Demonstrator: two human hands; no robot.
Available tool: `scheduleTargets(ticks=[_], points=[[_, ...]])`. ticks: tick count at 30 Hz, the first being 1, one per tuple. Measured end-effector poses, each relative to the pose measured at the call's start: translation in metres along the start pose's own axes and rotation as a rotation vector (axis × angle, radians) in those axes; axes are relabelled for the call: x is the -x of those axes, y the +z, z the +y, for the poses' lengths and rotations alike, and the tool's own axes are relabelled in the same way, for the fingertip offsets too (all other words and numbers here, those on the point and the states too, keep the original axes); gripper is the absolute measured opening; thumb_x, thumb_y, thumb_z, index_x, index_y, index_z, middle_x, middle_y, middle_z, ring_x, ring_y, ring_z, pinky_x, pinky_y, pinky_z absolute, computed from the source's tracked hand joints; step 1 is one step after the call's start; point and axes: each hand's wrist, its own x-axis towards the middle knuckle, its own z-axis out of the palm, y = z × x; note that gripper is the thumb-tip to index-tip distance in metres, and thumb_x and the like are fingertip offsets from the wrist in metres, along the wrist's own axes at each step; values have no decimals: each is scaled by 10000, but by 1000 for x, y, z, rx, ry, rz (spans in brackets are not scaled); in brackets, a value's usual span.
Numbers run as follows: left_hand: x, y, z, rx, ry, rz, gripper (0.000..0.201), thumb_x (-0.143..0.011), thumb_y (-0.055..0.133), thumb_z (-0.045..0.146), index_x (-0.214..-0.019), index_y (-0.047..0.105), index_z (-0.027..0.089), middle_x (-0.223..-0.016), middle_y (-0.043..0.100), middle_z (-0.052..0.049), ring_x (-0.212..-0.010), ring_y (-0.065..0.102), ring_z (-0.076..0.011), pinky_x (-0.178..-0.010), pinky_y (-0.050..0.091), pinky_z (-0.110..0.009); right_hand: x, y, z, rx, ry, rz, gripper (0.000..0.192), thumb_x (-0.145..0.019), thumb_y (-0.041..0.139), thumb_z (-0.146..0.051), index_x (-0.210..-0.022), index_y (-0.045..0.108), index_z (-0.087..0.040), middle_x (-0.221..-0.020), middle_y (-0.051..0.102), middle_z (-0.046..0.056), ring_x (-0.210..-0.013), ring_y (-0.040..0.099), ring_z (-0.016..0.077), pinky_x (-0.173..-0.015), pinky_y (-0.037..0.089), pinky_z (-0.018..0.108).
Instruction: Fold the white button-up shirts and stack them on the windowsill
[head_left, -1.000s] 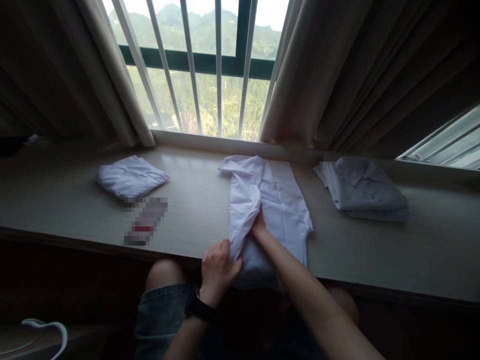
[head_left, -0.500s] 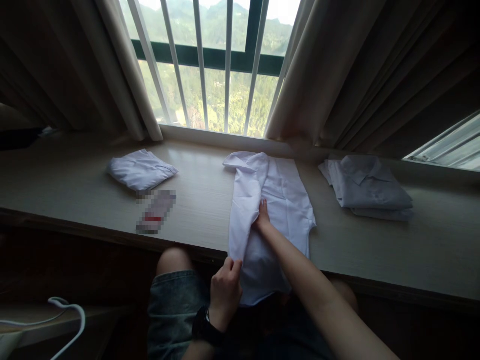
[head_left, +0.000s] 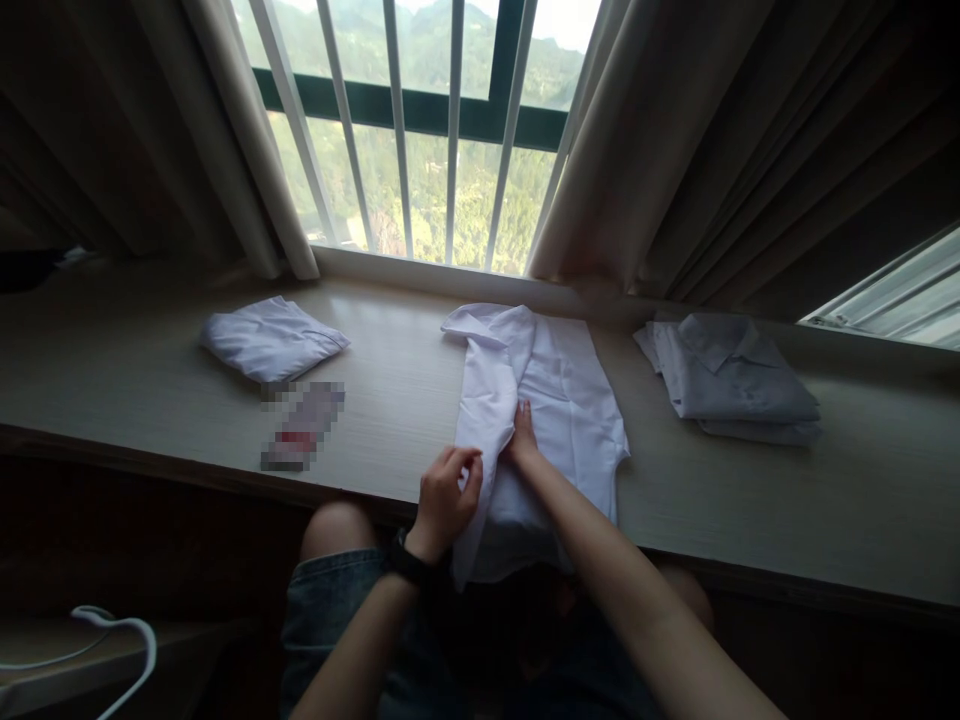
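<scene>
A white shirt lies spread on the table, its collar toward the window and its lower end hanging over the front edge. The left side of the shirt is folded inward in a long strip. My right hand rests on the shirt along the inner edge of this strip, fingers stretched out and partly hidden by the cloth. Over the strip's left edge is my left hand, with a black band on the wrist. Its fingers are loosely bent, a small gap shows beside the thumb, and I see no cloth in them.
A folded white garment lies at the left, with a blurred-out flat object in front of it. Stacked folded white shirts sit at the right. A white hanger is at the lower left. Behind the table stands a barred window.
My left hand has let go of the strip's lower end and moved up along its left edge. The lower end now hangs loose. My right hand stays in place on the shirt.
</scene>
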Motion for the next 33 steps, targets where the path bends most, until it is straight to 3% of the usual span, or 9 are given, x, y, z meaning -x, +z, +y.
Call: scheduleTargets(ticks=[5, 8, 11, 13, 16, 20, 24, 28, 33], points=[[-80, 34, -33, -311, 42, -158, 454, -1023, 353, 296, -1441, 496, 194, -1506, 495, -93, -1431, 388, -236, -1179, 305, -433, 1, -23, -8, 9, 6, -135, 676, -896, 522, -383, -1543, 382, -244, -1627, 280, 53, -1518, 163, 338, -1236, 87, 531], [-88, 47, -45, -402, 35, -235, 487, -1027, 348, 336, -1488, 452, 220, -1550, 444, -88, -1464, 343, -250, -1202, 258, -468, 2, -41, 2, -6, 10, -107, 584, -921, 465, -321, -1501, 461, -251, -1600, 344, 43, -1500, 216, 347, -1213, 208, 509], [-84, 52, -51, -434, 81, -212, 488, -1020, 361, 362, -1482, 466, 246, -1568, 417, -82, -1484, 303, -262, -1216, 219, -486, -12, -62, 15, 20, 221, 42, 492, -940, 357, -238, -1345, 634, -201, -1446, 553, 83, -1384, 426, 309, -1147, 336, 424], [-82, 52, -52, -434, 90, -201, 480, -1012, 379, 376, -1465, 490, 263, -1579, 401, -71, -1491, 288, -268, -1221, 208, -495, -37, -75, 14, 40, 278, 135, 476, -946, 331, -222, -1265, 683, -188, -1341, 632, 100, -1305, 496, 291, -1111, 365, 393], [-85, 52, -54, -422, 76, -200, 479, -998, 417, 367, -1460, 495, 270, -1581, 398, -70, -1494, 279, -274, -1221, 217, -500, -94, -82, -7, 67, 132, 157, 419, -959, 380, -273, -1235, 684, -189, -1293, 650, 119, -1263, 504, 300, -1057, 394, 399], [-90, 54, -57, -406, 56, -202, 487, -997, 415, 345, -1473, 482, 269, -1582, 397, -67, -1495, 281, -276, -1222, 232, -504, -174, -66, -43, 188, 18, 144, 422, -946, 412, -217, -1312, 614, -159, -1352, 587, 184, -1200, 520, 332, -961, 433, 442], [-91, 56, -63, -385, 42, -214, 498, -989, 428, 347, -1480, 479, 275, -1596, 372, -54, -1502, 268, -282, -1219, 255, -512, -234, -43, -49, 190, -30, 92, 476, -957, 359, -158, -1402, 526, -163, -1331, 587, 216, -1131, 574, 322, -917, 455, 449], [-93, 58, -68, -365, 26, -238, 520, -981, 437, 352, -1497, 455, 293, -1613, 336, -30, -1509, 249, -283, -1217, 273, -523, -294, -44, -22, -134, 174, 96, 290, -969, 440, -271, -1069, 691, -164, -985, 708, 137, -960, 650, 282, -851, 497, 389], [-96, 59, -70, -344, 17, -240, 540, -959, 476, 335, -1497, 456, 300, -1610, 341, -26, -1501, 266, -297, -1210, 292, -535, -352, -58, 36, -1022, 378, 158, 241, -952, 551, -357, -909, 645, -139, -689, 636, 25, -652, 616, 161, -663, 531, 276]])
